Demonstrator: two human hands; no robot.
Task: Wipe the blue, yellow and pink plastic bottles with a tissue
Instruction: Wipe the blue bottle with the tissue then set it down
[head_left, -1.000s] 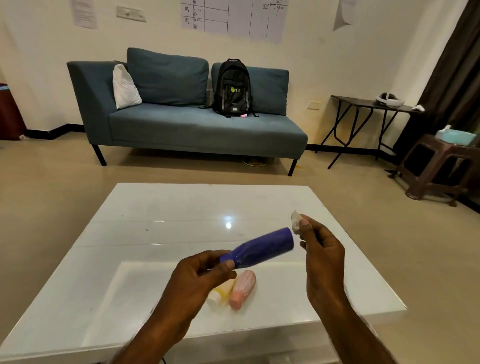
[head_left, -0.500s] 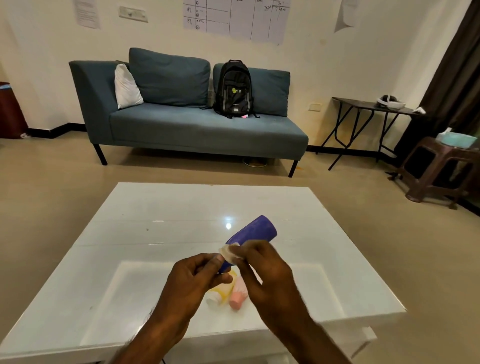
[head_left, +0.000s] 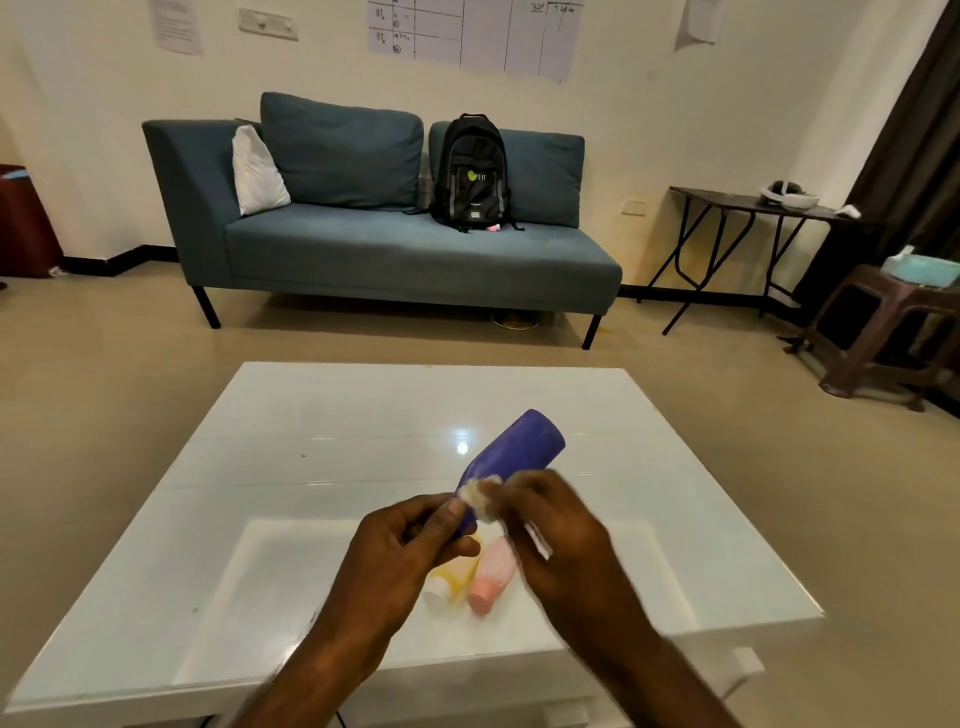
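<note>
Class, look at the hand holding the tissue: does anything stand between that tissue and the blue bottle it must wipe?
Nothing visible does. The right hand presses the tissue against the blue bottle, near the neck end gripped by the left hand.

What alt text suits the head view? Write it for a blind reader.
A left hand holds a blue bottle above a white table while the right hand presses a tissue to it. Yellow and pink bottles lie beneath.

"B1" on wall chart (head_left: 467, 31); rest illegible.
</note>
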